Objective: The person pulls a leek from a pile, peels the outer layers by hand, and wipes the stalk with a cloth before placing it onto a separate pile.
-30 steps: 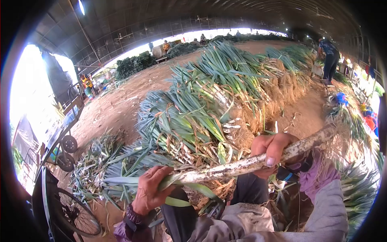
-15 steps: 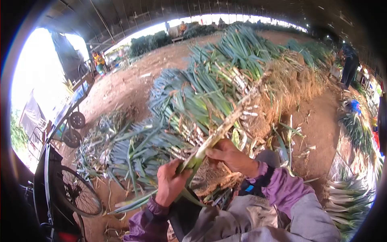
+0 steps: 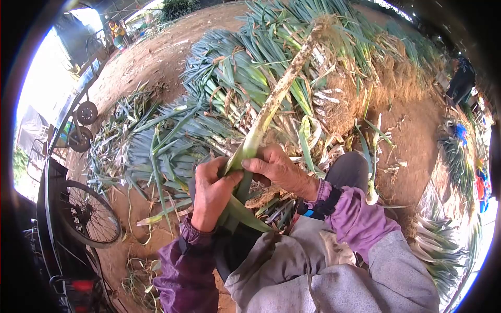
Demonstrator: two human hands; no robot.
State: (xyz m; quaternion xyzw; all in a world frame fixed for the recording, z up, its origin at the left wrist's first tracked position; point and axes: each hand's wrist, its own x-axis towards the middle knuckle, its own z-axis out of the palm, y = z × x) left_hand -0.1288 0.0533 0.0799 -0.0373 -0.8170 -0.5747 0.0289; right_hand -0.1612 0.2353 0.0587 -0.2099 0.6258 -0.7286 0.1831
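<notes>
A long leek (image 3: 281,93) with a dirty, speckled pale stem points up and away from me, its brown roots at the far end. My left hand (image 3: 213,190) is closed around its green leaf end. Beside it, my right hand (image 3: 282,169) pinches the leek where stem and leaves meet, thumb on top. Green leaves hang below my hands over my lap. Beyond lies a large heap of leeks (image 3: 224,78), green tops to the left and tan roots (image 3: 396,78) to the right.
A bicycle-type wheel (image 3: 91,214) and a cart with small wheels (image 3: 86,112) stand at left. Stripped leaves (image 3: 122,117) lie beyond them. Cleaner leeks (image 3: 438,250) are laid out at lower right. A bent-over person (image 3: 460,81) is at far right, another person (image 3: 117,32) at far left.
My view has tilted down. My right hand has slid down the leek, closer to my left hand, and the leek now points more steeply upward.
</notes>
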